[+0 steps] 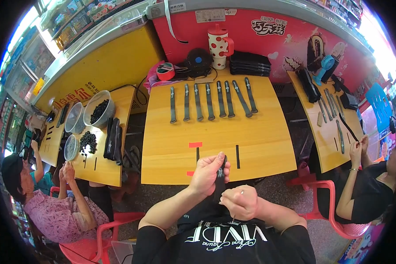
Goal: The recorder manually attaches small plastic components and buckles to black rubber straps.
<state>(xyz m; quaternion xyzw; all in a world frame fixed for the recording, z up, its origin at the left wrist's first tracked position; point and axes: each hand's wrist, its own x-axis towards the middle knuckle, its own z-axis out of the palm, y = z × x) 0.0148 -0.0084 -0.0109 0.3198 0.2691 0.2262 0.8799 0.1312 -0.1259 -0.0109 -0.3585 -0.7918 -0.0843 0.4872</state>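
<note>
A black strap [219, 187] hangs upright in front of my chest, just off the table's near edge. My left hand [208, 174] is closed around its upper part, with the thumb on top and the strap's tip showing by the fingers. Lower down, my right hand [240, 201] is a fist against the strap's lower part. A small shiny bit shows at its knuckles and a thin dark point below it; I cannot make out what these belong to. Several matching black straps [209, 101] lie in a row, lengthwise, across the far half of the wooden table [171, 145].
Red tape pieces [196, 144] and dark strips [238, 156] mark the near table. At the back stand a dotted tumbler [218, 46], a red tape roll [165, 71] and stacked black bundles [250, 64]. People work at side tables: left with tubs [100, 110], right with straps [340, 136].
</note>
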